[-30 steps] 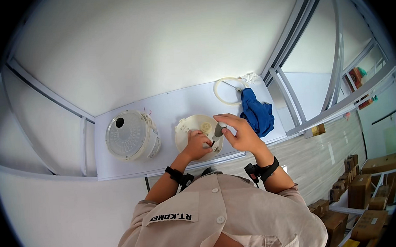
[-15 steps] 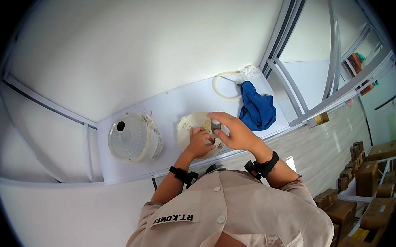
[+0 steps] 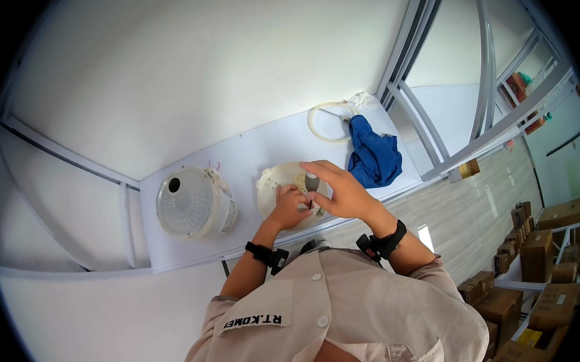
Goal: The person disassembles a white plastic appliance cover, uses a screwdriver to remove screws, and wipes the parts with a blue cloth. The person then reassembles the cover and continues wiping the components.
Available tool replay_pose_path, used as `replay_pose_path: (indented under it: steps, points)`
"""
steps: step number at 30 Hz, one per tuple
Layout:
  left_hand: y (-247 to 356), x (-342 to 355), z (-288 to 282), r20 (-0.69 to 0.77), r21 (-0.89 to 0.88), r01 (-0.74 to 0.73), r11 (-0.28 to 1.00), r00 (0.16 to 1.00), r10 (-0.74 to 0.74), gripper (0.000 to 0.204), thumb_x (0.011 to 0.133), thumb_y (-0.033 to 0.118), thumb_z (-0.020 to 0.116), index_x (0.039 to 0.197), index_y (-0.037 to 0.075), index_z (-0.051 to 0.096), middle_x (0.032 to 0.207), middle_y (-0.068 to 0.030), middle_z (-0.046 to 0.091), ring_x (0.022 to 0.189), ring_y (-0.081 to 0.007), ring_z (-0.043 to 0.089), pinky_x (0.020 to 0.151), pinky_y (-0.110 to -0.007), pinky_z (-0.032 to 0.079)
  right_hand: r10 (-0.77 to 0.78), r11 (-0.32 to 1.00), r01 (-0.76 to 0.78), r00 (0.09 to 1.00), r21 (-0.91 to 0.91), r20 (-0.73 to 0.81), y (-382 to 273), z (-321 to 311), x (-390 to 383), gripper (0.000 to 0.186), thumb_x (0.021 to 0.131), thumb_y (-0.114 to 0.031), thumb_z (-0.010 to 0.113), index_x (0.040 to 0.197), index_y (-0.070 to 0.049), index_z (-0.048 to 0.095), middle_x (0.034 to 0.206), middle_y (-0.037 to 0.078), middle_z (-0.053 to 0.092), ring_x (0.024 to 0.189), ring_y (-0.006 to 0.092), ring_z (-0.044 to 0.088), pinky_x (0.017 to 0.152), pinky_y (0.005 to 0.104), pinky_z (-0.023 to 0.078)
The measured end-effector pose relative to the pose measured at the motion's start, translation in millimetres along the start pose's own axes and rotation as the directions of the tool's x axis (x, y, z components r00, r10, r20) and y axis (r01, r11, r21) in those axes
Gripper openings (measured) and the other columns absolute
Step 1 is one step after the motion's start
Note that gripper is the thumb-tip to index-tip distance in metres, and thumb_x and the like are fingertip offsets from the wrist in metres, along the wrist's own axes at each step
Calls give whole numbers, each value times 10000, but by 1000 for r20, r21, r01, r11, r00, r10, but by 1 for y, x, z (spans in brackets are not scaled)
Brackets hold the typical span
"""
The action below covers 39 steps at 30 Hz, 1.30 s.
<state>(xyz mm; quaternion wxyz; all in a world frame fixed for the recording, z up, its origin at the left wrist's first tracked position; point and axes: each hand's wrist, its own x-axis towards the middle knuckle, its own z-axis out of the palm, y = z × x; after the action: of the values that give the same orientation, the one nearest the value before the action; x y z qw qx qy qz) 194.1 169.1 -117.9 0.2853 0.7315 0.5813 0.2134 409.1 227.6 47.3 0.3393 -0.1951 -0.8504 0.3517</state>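
A round cream plastic housing, open at the top, rests near the front edge of the white table. Inside its rim my left hand is closed, fingertips pinched together near a small dark bit. What they hold is too small to make out. My right hand curves its thumb and fingers around a grey cylindrical piece over the housing. The two hands nearly meet at the right thumb. Much of the housing's inside is hidden by the hands.
To the left stands a pale drum-shaped appliance with a dark round hole in its lid. Blue cloth lies at the right beside a cream ring and a thin rod. Cardboard boxes fill a rack at far right.
The grey piece and my right-hand fingers have shifted slightly, and less of the piece's pale top shows. My left hand stays nearly in place. The whole view has moved a little.
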Motion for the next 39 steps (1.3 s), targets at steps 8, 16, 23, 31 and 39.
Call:
replay_pose_path:
  steps: [8, 16, 23, 31, 39]
  points:
    - [5, -1, -1, -41, 1, 9, 1000, 999, -9, 197, 800, 310, 869, 906, 171, 779, 1069, 0, 733, 1328, -324, 450, 1218, -653, 125, 89, 996, -89, 995, -6, 50, 4, 2, -7, 684, 927, 78, 633, 1567, -81, 451, 1330, 209, 619, 1172, 405, 623, 971, 418, 532]
    - [0, -2, 4, -131, -41, 2, 999, 991, -7, 184, 815, 293, 865, 920, 166, 785, 1074, -32, 733, 1308, -342, 474, 1211, -634, 191, 34, 999, -35, 999, 25, 31, 1, -10, -10, 667, 934, 97, 613, 1560, -63, 446, 1344, 197, 614, 1224, 387, 603, 1065, 420, 481]
    - [1, -7, -2, -158, -78, -21, 997, 987, 8, 143, 858, 198, 823, 989, 161, 777, 1151, -97, 717, 1307, -340, 542, 1245, -603, 229, 47, 999, -45, 994, 27, -94, 7, -17, -15, 649, 930, 104, 622, 1535, -76, 473, 1319, 178, 623, 1176, 369, 623, 984, 399, 520]
    - [8, -18, -8, -237, -67, -7, 998, 971, -9, 149, 849, 113, 778, 997, 111, 758, 1159, -117, 705, 1232, -321, 609, 1172, -535, 388, 23, 1000, -22, 990, 11, -141, 12, -17, -16, 629, 929, 100, 629, 1520, -57, 481, 1307, 181, 625, 1172, 373, 618, 1007, 394, 505]
    - [12, -39, -31, -534, 324, 199, 925, 846, 5, 179, 858, 109, 754, 1036, 89, 755, 1336, -149, 634, 1292, -363, 583, 1116, -458, 444, 31, 999, -27, 989, 32, -142, 14, -15, -17, 621, 930, 93, 635, 1515, -51, 484, 1300, 186, 629, 1187, 373, 616, 1041, 400, 486]
